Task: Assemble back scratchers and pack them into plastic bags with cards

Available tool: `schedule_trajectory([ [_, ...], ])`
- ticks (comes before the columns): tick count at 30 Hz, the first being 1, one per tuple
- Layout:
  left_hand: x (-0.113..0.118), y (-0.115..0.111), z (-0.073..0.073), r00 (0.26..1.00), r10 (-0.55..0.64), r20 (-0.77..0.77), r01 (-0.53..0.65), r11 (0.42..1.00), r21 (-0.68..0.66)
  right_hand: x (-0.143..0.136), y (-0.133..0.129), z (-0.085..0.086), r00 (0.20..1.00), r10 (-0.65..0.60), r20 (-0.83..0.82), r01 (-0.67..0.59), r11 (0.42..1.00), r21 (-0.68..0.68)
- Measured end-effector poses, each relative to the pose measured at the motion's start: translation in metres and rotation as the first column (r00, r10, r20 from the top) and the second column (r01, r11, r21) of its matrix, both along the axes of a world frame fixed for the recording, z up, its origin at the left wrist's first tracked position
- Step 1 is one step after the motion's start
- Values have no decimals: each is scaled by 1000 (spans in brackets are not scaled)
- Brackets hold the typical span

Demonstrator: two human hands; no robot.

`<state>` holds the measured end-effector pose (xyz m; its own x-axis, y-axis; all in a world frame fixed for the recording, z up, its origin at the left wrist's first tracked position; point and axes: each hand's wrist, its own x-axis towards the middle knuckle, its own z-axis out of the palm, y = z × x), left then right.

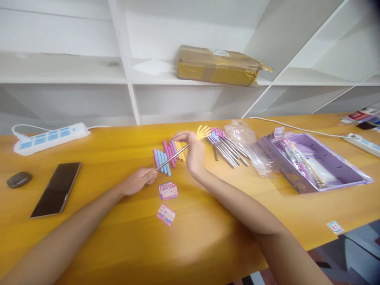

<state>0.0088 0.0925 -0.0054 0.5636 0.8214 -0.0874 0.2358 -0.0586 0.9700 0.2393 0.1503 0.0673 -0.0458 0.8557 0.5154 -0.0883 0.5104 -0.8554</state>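
A metal rod (172, 157) with a yellow hand-shaped head (203, 132) is held slantwise between both hands. My left hand (139, 181) pinches its lower end. My right hand (194, 152) grips the rod near the yellow head, thumb up. Behind the rod lie several coloured tubes (165, 163) in purple, blue, pink and yellow, partly hidden by it. To the right of my right hand is a bunch of metal rods (230, 149) with pink and blue hand-shaped heads. Small printed cards (168, 191) form a pile nearer me, and another card (166, 215) lies below it.
Clear plastic bags (247, 144) and a purple box (341, 162) of packaged items lie right. At left are a phone (56, 190), a dark mouse-like object (19, 179) and a power strip (52, 138). A taped carton (218, 67) sits on the shelf behind.
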Motion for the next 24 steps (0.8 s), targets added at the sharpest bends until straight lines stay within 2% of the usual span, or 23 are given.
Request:
schedule_trajectory([
  [5,0,2,-3,999,-6,49,7,1000,-30,7,14,1,998,63,2,-62,994,-91],
  [9,0,3,-4,998,-17,65,21,999,-48,17,31,6,971,152,-187,-177,976,-125],
  [12,0,3,-4,999,-20,47,23,998,-50,22,39,7,957,135,-258,-166,981,-104],
  [19,0,-1,0,999,-28,-28,27,999,-35,12,34,-3,935,188,-300,-215,975,-58],
  [24,2,-2,1,1000,-26,-18,26,999,-22,11,32,0,945,179,-273,-192,981,-24],
])
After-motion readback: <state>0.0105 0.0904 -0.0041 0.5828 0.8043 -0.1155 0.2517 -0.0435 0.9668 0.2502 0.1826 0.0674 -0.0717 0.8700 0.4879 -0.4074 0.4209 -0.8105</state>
